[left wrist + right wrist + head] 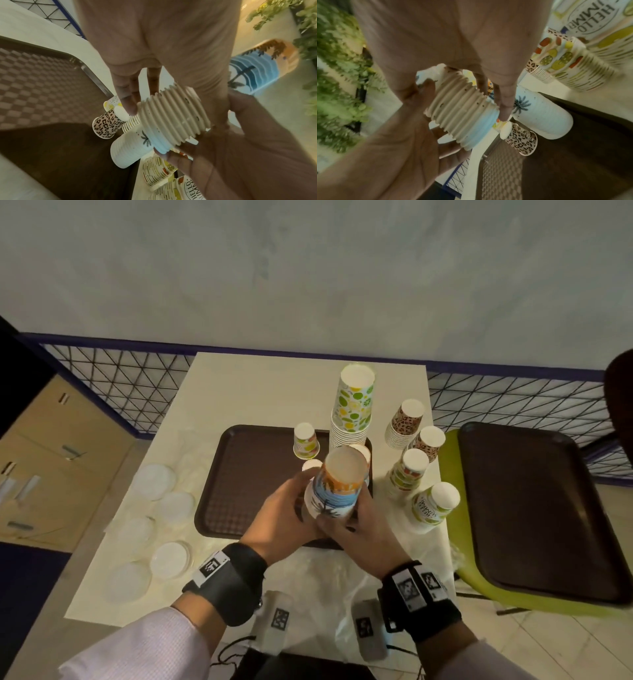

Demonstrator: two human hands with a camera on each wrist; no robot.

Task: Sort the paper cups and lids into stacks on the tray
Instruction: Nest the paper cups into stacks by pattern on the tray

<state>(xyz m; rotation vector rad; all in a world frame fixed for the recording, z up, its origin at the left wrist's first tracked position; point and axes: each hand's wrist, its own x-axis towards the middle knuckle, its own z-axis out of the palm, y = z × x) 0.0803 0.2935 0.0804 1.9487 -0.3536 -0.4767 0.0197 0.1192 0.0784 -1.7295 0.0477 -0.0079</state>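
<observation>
Both hands hold one upside-down stack of palm-tree beach cups (337, 489) above the front right part of the brown tray (246, 484). My left hand (291, 505) grips its left side and my right hand (354, 525) grips its lower right. The wrist views show the stack's ribbed rims (173, 117) (462, 113) between the fingers. On the tray stand a tall citrus-print stack (352, 405), a single citrus cup (306, 441), another palm-tree stack (130, 147) (539, 117) and a leopard cup (106, 124) (520, 139). Several clear lids (154, 481) lie left of the tray.
Right of the tray on the table stand two leopard stacks (406, 422), a fruit-print stack (409, 470) and a tilted "Hello Summer" stack (435, 505). A second brown tray (534, 508) lies on a green chair at the right. Crumpled clear plastic (325, 577) covers the table's front.
</observation>
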